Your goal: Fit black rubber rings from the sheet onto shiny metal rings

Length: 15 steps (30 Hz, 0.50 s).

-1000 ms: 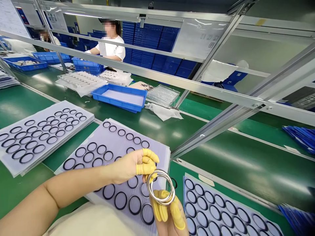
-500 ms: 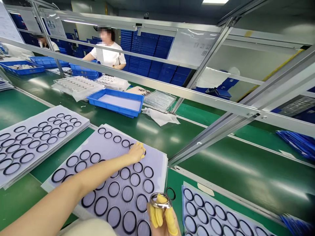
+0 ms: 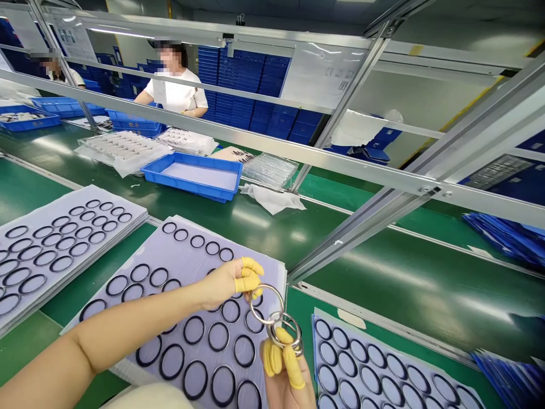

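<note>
So the thin silver metal ring (image 3: 267, 285) now sits up off the bunch of silver rings (image 3: 284, 313) clutched in the right hand (image 3: 281, 369), and looks pinched by the left hand (image 3: 225, 282), which was flat on the lilac sheet of black rubber O-rings (image 3: 187, 255) just below both hands a moment ago.

Snug yellow rubber finger cots (image 3: 249, 282) are worn on the fingers of the left hand (image 3: 221, 284) and the right hand (image 3: 283, 383), and a pale cream fabric garment (image 3: 149, 401) is seen below, the arms being left uncovered.
</note>
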### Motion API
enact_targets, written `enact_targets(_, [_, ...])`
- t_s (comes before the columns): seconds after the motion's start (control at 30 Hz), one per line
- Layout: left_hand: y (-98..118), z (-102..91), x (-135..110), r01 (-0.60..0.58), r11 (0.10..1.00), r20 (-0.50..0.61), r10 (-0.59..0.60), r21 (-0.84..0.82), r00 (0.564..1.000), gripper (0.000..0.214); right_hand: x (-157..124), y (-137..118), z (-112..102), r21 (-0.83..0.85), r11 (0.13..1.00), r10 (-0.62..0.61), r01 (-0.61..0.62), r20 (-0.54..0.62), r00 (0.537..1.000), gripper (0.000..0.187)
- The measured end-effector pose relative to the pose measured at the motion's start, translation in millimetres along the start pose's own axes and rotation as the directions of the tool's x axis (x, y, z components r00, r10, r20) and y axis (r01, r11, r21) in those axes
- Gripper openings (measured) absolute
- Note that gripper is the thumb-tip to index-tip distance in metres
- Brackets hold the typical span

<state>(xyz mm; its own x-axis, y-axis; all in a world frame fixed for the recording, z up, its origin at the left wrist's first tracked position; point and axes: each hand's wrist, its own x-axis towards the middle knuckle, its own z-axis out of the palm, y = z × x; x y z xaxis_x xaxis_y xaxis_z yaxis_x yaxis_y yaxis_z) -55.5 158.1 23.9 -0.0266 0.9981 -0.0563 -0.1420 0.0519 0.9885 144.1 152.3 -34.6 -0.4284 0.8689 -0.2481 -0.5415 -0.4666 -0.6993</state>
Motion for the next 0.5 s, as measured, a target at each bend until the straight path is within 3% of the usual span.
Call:
enact_targets(0.1, [23.7,12.8,-19.5,0.060,0.963,0.047,-0.049,-0.262,0.998,0.045,-6.3,-0.4,13.5,0.021,0.998,0.051,-0.052,0.061,0.997,0.026])
enact_targets(0.27, [26.6,15.1,-30.8,0.073,0.971,0.056,-0.062,-0.227,0.997,0.042,-20.7,-7.4,41.3,0.068,0.986,0.148,-0.155,0.097,0.984,0.030])
enact_targets(0.3, [22.2,11.1,-28.3,0.042,0.990,0.036,-0.038,-0.136,0.999,0.038,-22.8,-9.0,45.5,0.084,0.980,0.172,-0.179,0.086,0.981,0.030])
enact_targets(0.37, [8.6,-2.0,-16.5,-0.006,0.967,-0.051,0.020,0.255,0.998,0.027,-25.9,-11.5,51.2,0.119,0.968,0.212,-0.220,0.079,0.974,0.029])
enact_targets(0.4, [-0.3,-10.6,-7.5,-0.001,0.877,-0.108,0.060,0.481,0.992,0.022,-27.3,-12.4,52.8,0.142,0.961,0.228,-0.238,0.087,0.970,0.027])
enact_targets(0.43, [-10.4,-20.0,2.8,0.053,0.700,-0.152,0.079,0.712,0.985,0.020,-28.8,-13.0,53.6,0.166,0.952,0.244,-0.258,0.102,0.964,0.025])
enact_targets(0.5, [-32.3,-39.0,24.1,0.146,0.596,-0.210,0.039,0.790,0.977,0.016,-32.9,-13.0,53.0,0.190,0.934,0.280,-0.302,0.138,0.950,0.022])
